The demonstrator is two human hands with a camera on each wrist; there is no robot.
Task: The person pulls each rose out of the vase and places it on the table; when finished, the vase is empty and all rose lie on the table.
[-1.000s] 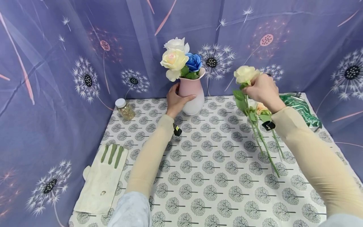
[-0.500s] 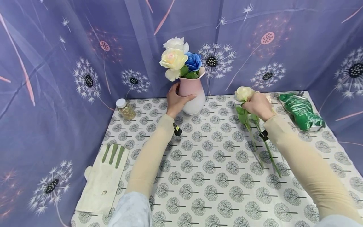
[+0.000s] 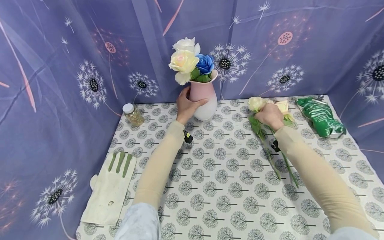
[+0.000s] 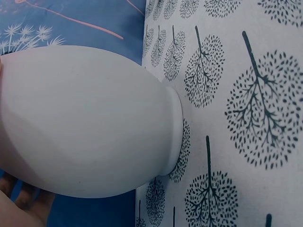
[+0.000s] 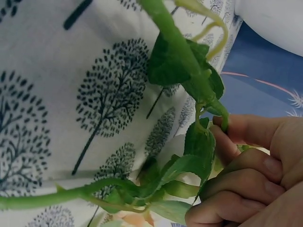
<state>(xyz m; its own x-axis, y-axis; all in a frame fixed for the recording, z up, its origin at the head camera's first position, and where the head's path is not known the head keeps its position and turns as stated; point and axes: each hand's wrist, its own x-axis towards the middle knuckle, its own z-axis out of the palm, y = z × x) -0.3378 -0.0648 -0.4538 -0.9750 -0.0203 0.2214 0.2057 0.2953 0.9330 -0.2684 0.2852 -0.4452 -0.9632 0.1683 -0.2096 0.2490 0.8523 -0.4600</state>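
My left hand [image 3: 186,106] grips the side of a pink-and-white vase [image 3: 207,103] standing upright at the back of the table; its foot is on the cloth in the left wrist view. In the vase are a white rose [image 3: 186,45], a pale yellow rose [image 3: 183,61] and a blue rose [image 3: 205,64]. Low over the cloth at right, my right hand [image 3: 271,115] pinches a cream rose [image 3: 256,104] just under its head. The right wrist view shows thumb and finger on its green stem [image 5: 177,45]. A peach rose [image 3: 282,106] lies beside it, partly behind the hand.
A green packet [image 3: 321,116] lies at the back right corner. At left are a small white-lidded jar [image 3: 133,116] and a pale work glove [image 3: 108,190] with green stripes. A purple dandelion-print curtain [image 3: 258,30] hangs around the table.
My right hand has lowered the cream rose from above the table to close over the cloth, beside the peach rose. The left hand stays on the vase.
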